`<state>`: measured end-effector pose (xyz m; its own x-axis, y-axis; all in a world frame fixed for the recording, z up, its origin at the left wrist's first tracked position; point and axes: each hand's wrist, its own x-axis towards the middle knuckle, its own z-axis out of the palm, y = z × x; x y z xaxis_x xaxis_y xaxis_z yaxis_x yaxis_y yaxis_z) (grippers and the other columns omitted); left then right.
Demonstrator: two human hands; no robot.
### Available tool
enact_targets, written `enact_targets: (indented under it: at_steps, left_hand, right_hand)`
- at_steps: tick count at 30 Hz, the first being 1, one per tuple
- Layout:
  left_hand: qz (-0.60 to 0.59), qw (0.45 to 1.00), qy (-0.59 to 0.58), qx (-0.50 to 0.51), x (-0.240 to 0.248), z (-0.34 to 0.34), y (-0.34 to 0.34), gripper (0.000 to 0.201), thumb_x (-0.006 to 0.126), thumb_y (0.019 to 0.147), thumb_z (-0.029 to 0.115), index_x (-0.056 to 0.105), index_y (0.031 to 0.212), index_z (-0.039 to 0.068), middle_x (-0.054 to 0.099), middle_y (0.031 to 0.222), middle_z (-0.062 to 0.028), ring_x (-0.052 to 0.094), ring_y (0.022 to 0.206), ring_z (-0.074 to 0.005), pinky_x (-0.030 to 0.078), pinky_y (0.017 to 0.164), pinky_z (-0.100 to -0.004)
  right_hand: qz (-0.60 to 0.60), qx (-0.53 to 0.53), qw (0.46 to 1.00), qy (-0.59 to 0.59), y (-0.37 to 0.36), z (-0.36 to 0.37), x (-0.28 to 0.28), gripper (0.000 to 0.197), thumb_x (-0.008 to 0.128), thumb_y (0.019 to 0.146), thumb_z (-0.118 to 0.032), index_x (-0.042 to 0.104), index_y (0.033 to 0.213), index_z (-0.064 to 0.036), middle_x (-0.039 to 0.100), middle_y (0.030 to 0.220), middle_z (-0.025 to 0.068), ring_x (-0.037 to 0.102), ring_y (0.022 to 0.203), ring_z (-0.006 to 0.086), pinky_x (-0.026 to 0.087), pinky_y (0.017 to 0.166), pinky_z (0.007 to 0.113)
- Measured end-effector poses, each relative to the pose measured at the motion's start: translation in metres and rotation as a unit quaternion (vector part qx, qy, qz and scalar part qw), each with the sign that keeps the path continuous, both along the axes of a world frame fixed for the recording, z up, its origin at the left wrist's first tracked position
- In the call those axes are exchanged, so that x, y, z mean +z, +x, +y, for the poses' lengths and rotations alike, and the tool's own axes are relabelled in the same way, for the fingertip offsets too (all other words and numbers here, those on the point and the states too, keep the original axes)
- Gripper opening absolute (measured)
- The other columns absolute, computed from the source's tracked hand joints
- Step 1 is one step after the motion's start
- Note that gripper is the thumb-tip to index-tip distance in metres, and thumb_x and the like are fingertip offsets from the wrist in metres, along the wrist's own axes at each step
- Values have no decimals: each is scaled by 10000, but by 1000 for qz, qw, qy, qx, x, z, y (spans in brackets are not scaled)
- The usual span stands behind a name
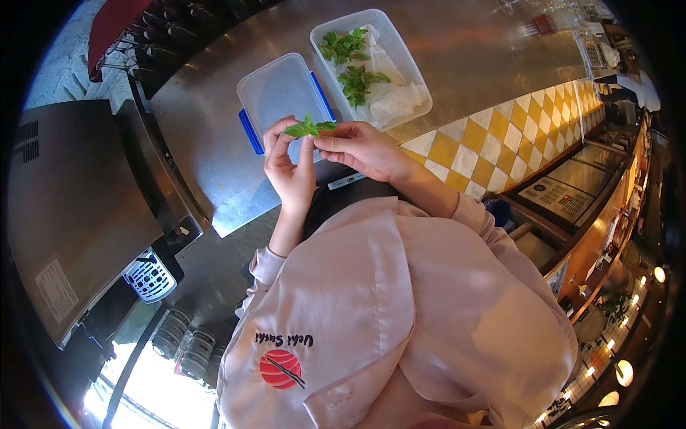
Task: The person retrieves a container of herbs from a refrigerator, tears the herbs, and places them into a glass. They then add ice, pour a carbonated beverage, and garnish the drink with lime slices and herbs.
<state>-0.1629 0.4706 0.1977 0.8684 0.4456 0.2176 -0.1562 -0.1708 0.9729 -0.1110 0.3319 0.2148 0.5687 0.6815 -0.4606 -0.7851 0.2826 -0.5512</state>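
Between my two hands is a small sprig of green mint (307,128), with several leaves spread out. The thumb and fingers of my left hand (287,154) pinch it from below and the left. My right hand (364,149) closes its thumb and forefinger at the sprig's right side. Just beyond my hands lies a clear plastic lid (279,86) with blue side clips. To its right stands a clear plastic container (411,68); inside are two bunches of mint (344,46) and crumpled white paper (391,100).
The steel counter (214,93) carries the lid and container. A yellow and white tiled surface (493,139) runs along the right. At the left stands a large steel appliance (71,200), with a white perforated holder (148,277) near it. Dark bottles (175,32) sit at the far left.
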Motion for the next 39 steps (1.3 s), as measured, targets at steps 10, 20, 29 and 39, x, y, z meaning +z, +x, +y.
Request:
enact_targets:
  at_steps: [10, 20, 29, 39]
  left_hand:
    - [21, 989, -141, 51, -6, -8, 12, 166, 572, 900, 14, 581, 1065, -9, 587, 1098, -102, 560, 988, -159, 451, 872, -280]
    - [242, 854, 461, 0, -77, 67, 67, 186, 687, 772, 140, 686, 957, 123, 640, 991, -71, 583, 926, -286, 461, 779, -389]
    - [34, 921, 388, -22, -24, -7, 129, 171, 678, 761, 136, 669, 930, 116, 610, 920, -82, 561, 854, -273, 449, 748, -405]
    - [246, 937, -68, -240, 5, -23, 103, 225, 677, 845, 253, 709, 918, 42, 695, 841, -44, 567, 683, -93, 446, 595, -251]
  right_hand:
    - [-109, 28, 990, -81, 7, 1, -12, 177, 628, 894, -140, 650, 999, 1, 608, 855, 23, 546, 718, 85, 446, 643, 205]
    - [-107, -99, 969, -197, 45, -66, -28, 177, 566, 916, -166, 623, 1035, -48, 615, 849, 30, 550, 692, 81, 438, 589, 192]
    - [-407, -30, 781, -472, 100, -92, -57, 132, 548, 882, -119, 652, 922, -48, 596, 699, 65, 576, 623, 151, 445, 538, 295]
    - [-713, -107, 465, -514, 100, -76, -43, 166, 676, 741, -97, 677, 903, -62, 556, 706, 116, 604, 637, 257, 486, 541, 349]
